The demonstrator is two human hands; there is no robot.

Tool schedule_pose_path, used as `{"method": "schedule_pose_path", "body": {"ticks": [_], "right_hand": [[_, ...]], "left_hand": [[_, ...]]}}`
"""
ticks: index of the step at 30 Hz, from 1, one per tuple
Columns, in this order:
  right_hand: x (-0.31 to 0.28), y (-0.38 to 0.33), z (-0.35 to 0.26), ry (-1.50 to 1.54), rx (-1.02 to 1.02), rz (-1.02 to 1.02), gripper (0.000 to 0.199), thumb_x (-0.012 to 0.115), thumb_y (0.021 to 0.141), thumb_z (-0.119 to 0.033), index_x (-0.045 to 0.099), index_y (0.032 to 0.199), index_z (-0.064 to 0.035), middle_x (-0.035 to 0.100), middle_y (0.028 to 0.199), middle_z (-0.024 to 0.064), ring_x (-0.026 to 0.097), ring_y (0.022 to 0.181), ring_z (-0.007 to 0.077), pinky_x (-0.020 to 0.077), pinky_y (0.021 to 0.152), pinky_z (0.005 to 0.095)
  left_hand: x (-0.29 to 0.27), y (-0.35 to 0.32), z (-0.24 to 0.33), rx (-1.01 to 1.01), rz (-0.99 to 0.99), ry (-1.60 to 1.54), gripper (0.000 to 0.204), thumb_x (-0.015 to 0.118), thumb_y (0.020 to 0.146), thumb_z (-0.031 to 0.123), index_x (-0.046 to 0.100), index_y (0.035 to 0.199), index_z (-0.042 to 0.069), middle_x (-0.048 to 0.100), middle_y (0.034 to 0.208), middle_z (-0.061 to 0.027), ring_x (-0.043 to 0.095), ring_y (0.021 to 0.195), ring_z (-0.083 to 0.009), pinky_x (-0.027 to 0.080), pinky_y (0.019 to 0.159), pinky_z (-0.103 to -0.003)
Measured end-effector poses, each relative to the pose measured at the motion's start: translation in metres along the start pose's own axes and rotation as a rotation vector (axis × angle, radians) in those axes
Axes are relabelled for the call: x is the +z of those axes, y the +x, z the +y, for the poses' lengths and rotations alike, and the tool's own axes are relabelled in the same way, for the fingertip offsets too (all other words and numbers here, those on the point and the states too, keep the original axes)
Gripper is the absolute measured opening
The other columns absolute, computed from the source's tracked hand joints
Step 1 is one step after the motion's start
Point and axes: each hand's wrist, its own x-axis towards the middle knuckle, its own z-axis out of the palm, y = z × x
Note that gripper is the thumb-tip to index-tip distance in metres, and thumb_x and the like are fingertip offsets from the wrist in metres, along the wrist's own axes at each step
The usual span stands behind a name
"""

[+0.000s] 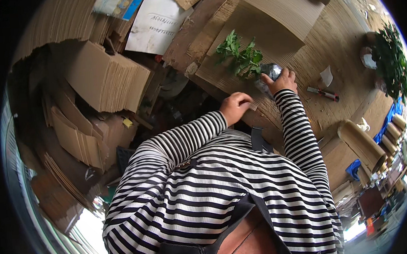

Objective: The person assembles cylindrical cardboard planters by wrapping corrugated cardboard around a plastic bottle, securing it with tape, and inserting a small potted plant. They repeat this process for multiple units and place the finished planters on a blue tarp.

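Observation:
A small leafy green plant (pixel 250 59) lies on its side on the wooden table, its leaves pointing left over brown cardboard. Shiny plastic wraps its rounded base (pixel 271 71). My right hand (pixel 282 82) is closed around the near right side of that base. Close to the table's near edge, my left hand (pixel 235 108) is held apart from the plant, its fingers curled together. Whatever may be between those fingertips is hidden. A utility knife (pixel 323 94) with red and black parts rests to the right of my right hand, beside a white scrap (pixel 326 76).
Corrugated cardboard sheets (pixel 280 14) are stacked at the far side of the table. More cardboard stacks (pixel 115 83) fill the left. Bushy green plants (pixel 391 62) with wrapped bases stand at the far right, and a large cardboard tube (pixel 361 145) lies nearer.

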Motion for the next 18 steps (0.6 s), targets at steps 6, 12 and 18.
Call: {"method": "schedule_pose_path", "body": {"ticks": [6, 12, 18], "right_hand": [[0.010, 0.034, 0.013, 0.055, 0.027, -0.072, 0.110, 0.073, 0.071, -0.069, 0.029, 0.153, -0.0100, 0.033, 0.152, 0.0248, 0.044, 0.136, 0.0377, 0.0414, 0.110, 0.0431], [0.017, 0.063, 0.026, 0.042, -0.029, -0.096, 0.111, 0.074, 0.067, -0.070, 0.033, 0.152, -0.0119, 0.036, 0.150, 0.0258, 0.039, 0.139, 0.0368, 0.0348, 0.115, 0.0433], [0.015, 0.073, 0.032, 0.044, -0.043, -0.123, 0.110, 0.073, 0.067, -0.071, 0.036, 0.151, -0.0119, 0.042, 0.148, 0.0249, 0.041, 0.138, 0.0362, 0.0358, 0.114, 0.0408]], "left_hand": [[0.028, 0.009, -0.044, -0.076, -0.053, 0.123, 0.032, 0.068, 0.090, 0.017, 0.066, 0.120, 0.006, 0.064, 0.114, -0.0152, 0.066, 0.102, -0.0274, 0.053, 0.090, -0.036], [0.039, 0.057, -0.032, -0.118, -0.232, 0.470, 0.056, 0.053, 0.094, 0.016, 0.038, 0.147, 0.005, 0.051, 0.138, -0.0241, 0.055, 0.123, -0.0360, 0.047, 0.103, -0.044], [0.035, 0.062, -0.038, -0.114, -0.223, 0.504, 0.062, 0.048, 0.095, 0.013, 0.029, 0.152, 0.002, 0.055, 0.131, -0.0270, 0.059, 0.114, -0.0372, 0.051, 0.094, -0.045]]}}
